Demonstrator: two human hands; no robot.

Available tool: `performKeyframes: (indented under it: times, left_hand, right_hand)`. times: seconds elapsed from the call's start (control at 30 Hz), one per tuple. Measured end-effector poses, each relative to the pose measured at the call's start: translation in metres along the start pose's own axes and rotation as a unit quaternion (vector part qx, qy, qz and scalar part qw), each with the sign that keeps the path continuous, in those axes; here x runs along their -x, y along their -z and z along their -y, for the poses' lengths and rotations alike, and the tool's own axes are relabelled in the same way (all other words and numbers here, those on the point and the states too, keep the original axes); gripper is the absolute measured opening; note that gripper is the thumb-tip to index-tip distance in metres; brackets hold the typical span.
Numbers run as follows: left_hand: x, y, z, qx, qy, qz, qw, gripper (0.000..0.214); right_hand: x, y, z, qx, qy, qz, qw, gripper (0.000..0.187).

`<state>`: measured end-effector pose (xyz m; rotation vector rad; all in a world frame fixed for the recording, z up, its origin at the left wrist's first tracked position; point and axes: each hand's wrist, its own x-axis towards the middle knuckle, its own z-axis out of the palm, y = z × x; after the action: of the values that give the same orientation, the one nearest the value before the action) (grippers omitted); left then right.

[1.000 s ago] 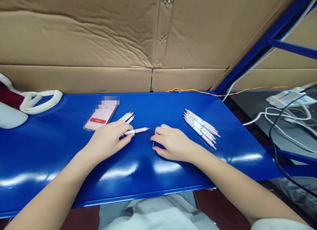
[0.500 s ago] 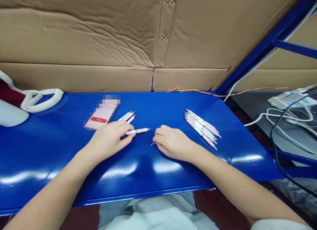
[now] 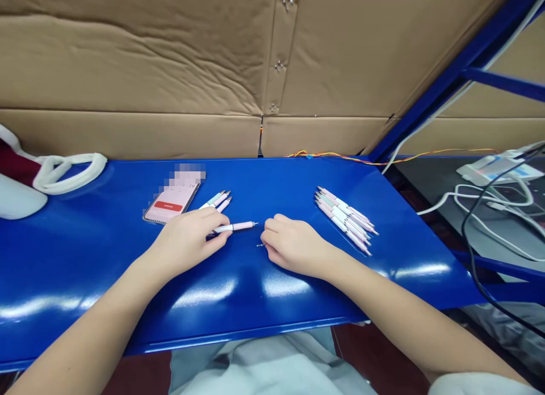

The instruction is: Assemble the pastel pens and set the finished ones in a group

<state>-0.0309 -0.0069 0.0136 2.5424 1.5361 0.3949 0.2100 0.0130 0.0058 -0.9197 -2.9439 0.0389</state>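
Observation:
My left hand pinches a pink-and-white pen, its thin tip pointing right toward my other hand. Closed fingers hide the pen's rear part. My right hand rests just across a small gap, fingers curled in. A tiny, thin metallic piece sticks out from under its fingertips; the remainder is hidden, so I cannot tell what it is. Behind my left hand lie several pens, partly covered by it. To the right of my right hand, several pink, white and pale green pens lie side by side in a bundle.
A phone with a lit screen lies on the blue table, left of the pens. A white cup-like object and a white-edged strap sit far left. Cardboard stands behind; cables lie right.
Both hands stay nearly in place. Slightly more of the tiny metallic piece shows at my right fingertips, and it lies flatter. The whole view has shifted a little.

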Motion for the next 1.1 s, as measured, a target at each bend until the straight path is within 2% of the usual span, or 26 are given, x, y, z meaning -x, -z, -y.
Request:
performKeyframes:
  times: [0.37, 0.7, 1.1]
  left_hand:
    - [0.000, -0.001, 0.000, 0.003, -0.002, 0.007, 1.000, 0.023]
    - [0.001, -0.001, 0.000, 0.008, -0.021, -0.003, 1.000, 0.018]
    - [0.002, -0.001, -0.001, 0.014, -0.035, -0.009, 0.999, 0.018]
  right_hand:
    - [-0.003, -0.007, 0.002, -0.015, -0.013, -0.011, 1.000, 0.013]
    - [0.001, 0.008, -0.014, -0.066, -0.074, -0.079, 0.992, 0.007]
    - [0.000, 0.007, -0.016, -0.125, -0.067, -0.092, 0.986, 0.006]
